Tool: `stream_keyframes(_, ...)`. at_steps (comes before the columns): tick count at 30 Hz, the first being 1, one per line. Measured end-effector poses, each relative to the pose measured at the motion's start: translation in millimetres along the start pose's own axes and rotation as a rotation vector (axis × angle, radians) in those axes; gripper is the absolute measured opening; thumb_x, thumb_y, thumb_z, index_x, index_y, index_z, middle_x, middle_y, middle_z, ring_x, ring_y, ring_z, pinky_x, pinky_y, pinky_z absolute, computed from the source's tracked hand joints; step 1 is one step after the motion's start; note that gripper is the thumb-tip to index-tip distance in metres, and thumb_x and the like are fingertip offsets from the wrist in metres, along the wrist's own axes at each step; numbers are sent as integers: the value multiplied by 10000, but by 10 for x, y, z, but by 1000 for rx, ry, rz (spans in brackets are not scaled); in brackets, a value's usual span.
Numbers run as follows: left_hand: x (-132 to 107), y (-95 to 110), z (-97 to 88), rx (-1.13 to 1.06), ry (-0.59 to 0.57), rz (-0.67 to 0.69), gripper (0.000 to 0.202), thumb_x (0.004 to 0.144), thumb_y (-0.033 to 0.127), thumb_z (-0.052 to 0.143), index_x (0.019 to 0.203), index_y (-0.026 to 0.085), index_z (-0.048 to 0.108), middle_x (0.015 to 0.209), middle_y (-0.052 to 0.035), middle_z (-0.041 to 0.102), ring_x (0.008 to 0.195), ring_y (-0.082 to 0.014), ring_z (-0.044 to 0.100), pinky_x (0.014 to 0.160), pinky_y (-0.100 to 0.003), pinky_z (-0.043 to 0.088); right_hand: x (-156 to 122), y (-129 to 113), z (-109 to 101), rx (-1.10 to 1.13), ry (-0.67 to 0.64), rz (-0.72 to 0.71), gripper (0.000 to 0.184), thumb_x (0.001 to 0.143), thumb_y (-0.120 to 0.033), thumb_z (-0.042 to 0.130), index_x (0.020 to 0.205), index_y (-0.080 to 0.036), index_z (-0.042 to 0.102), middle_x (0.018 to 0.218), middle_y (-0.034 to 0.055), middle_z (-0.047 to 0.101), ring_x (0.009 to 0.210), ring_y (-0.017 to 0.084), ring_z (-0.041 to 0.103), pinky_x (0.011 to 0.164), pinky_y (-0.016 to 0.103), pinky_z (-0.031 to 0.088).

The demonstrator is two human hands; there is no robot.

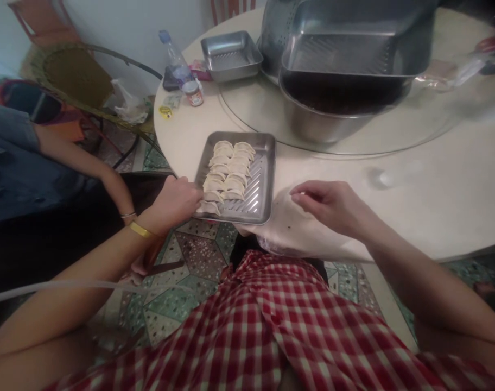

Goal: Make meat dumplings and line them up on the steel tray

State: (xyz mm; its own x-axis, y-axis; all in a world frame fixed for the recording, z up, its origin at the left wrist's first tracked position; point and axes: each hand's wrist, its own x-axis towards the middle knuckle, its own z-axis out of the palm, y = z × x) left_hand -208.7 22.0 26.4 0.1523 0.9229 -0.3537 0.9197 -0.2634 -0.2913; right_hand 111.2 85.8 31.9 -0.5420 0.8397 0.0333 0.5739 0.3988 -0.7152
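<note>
A shallow metal tray (260, 179) lies at the table's near edge, its lower left corner sticking out past it. Two columns of folded raw dumplings (226, 169) fill its left and middle part. My left hand (178, 200) is closed at the tray's left rim, fingertips beside the lowest dumpling (209, 207); part of the grip is hidden. Right of the tray, my right hand (327, 205) hovers over the tabletop with thumb and fingers pinched together. A small pale spot shows between those fingertips, too small to make out.
On the round table (435, 217), a glass turntable (255, 117) carries a large metal pot (324, 127) with a deep pan (345, 54) over it. Behind stand a smaller metal pan (233, 57), a jar (194, 93) and a plastic bottle (176, 60). Someone's arm (78, 152) is at left.
</note>
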Motion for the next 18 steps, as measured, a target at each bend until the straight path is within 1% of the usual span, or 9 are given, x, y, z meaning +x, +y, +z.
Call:
stream_keyframes(3, 9, 56, -47, 22, 38, 10, 256, 924, 259, 464, 887, 163, 699, 871, -150, 699, 889, -320, 595, 674, -393, 309, -164, 185, -104, 34, 95, 56, 192, 830, -360, 607, 816, -242, 758, 679, -3, 723, 567, 125, 606, 526, 244, 426)
stream_keyframes(7, 69, 174, -169, -3, 81, 43, 325, 962, 308, 405, 929, 182, 703, 877, -125, 676, 890, -308, 580, 677, -393, 307, -394, 389, -192, 81, 243, 142, 191, 804, -398, 635, 811, -253, 759, 629, -19, 691, 504, 105, 570, 474, 229, 420)
stream_keyframes(9, 118, 211, -222, -24, 111, 26, 343, 971, 316, 388, 954, 182, 703, 889, -121, 670, 898, -310, 572, 679, -397, 308, -514, 479, -195, 117, 344, 154, 180, 792, -391, 654, 820, -249, 761, 625, -15, 687, 520, 107, 591, 492, 231, 453)
stream_keyframes(12, 193, 199, -245, -38, 151, -18, 346, 971, 324, 387, 982, 177, 700, 902, -125, 671, 911, -320, 565, 677, -399, 303, -686, 619, -143, 171, 547, 177, 166, 792, -354, 669, 869, -242, 763, 662, 3, 702, 571, 121, 629, 551, 253, 507)
stream_keyframes(15, 244, 146, -203, -39, 130, -15, 349, 971, 330, 387, 996, 186, 704, 912, -129, 670, 916, -320, 565, 679, -393, 299, -824, 753, -66, 186, 747, 231, 186, 802, -339, 656, 916, -234, 760, 664, 20, 700, 558, 130, 613, 544, 277, 504)
stream_keyframes(18, 264, 114, -137, -22, 66, 7, 345, 964, 318, 395, 1014, 199, 715, 904, -132, 659, 921, -323, 570, 680, -391, 303, -901, 838, -14, 190, 826, 313, 201, 808, -348, 641, 922, -233, 760, 643, 28, 687, 510, 127, 558, 504, 286, 471)
